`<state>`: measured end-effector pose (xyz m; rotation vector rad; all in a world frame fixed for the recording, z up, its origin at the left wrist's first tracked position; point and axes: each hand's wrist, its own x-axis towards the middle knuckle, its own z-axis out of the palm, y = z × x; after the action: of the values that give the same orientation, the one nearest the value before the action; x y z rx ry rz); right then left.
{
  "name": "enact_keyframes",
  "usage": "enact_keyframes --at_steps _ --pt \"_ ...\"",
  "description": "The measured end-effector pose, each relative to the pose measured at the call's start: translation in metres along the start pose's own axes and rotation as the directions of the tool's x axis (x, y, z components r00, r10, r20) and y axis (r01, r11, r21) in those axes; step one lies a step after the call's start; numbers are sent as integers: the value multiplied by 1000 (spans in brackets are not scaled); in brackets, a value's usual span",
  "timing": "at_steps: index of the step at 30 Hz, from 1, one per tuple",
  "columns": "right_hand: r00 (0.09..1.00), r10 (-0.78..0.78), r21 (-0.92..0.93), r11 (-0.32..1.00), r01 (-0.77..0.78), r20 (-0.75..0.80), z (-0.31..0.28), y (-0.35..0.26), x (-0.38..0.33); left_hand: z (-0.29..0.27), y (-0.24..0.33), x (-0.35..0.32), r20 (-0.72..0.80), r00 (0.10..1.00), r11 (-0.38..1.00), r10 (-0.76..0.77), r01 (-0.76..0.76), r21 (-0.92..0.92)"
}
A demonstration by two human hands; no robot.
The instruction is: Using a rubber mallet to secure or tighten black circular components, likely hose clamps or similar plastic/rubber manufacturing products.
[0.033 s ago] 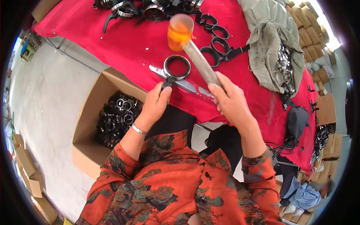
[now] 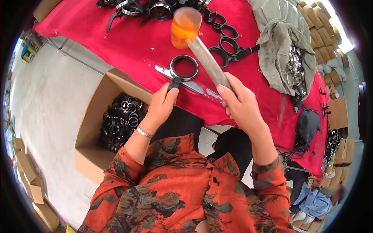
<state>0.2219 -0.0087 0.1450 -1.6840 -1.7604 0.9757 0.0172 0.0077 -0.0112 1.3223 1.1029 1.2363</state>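
My left hand [image 2: 161, 104] is closed on the short black handle of a ring-shaped part [image 2: 183, 79], a black ring with a shiny metal inner band. The ring lies over a flat metal strip [image 2: 192, 87] near the table's front edge. In my right hand [image 2: 242, 101] is a mallet [image 2: 208, 58], gripped by the low end of its grey handle. Its translucent orange head, blurred by motion, is raised beyond the ring and apart from it. Several black rings [image 2: 228, 45] lie to the right of the mallet head.
The table has a red cloth [image 2: 128, 50]. More ring parts [image 2: 160, 11] are heaped at its far edge. A green cloth sack [image 2: 272, 58] spills metal bands [image 2: 296, 72] at the right, near a black pouch [image 2: 307, 126]. An open cardboard box [image 2: 91, 116] of black rings stands at my left.
The mallet head has shifted slightly up and to the left. My left hand and the ring part stay almost where they were.
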Motion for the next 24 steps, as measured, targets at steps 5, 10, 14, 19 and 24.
enact_keyframes --at_steps 5,10,14,19,24 --pt "907 -410 -129 909 397 -93 10 14 -19 -1 6 -3 11 1000 999 20 -20 30" --pt "989 -150 -86 985 151 15 2 14 -21 -2 10 5 34 999 1000 -20 20 -17" --pt "982 -138 73 986 149 -132 -21 19 -56 -11 18 2 64 995 997 -72 74 -36" --pt "966 130 123 987 -105 -222 -44 79 -116 -35 27 -18 43 992 992 -120 118 33" --pt "956 133 26 991 -131 -262 -61 117 -130 -121 26 -53 -145 980 570 -133 195 798"
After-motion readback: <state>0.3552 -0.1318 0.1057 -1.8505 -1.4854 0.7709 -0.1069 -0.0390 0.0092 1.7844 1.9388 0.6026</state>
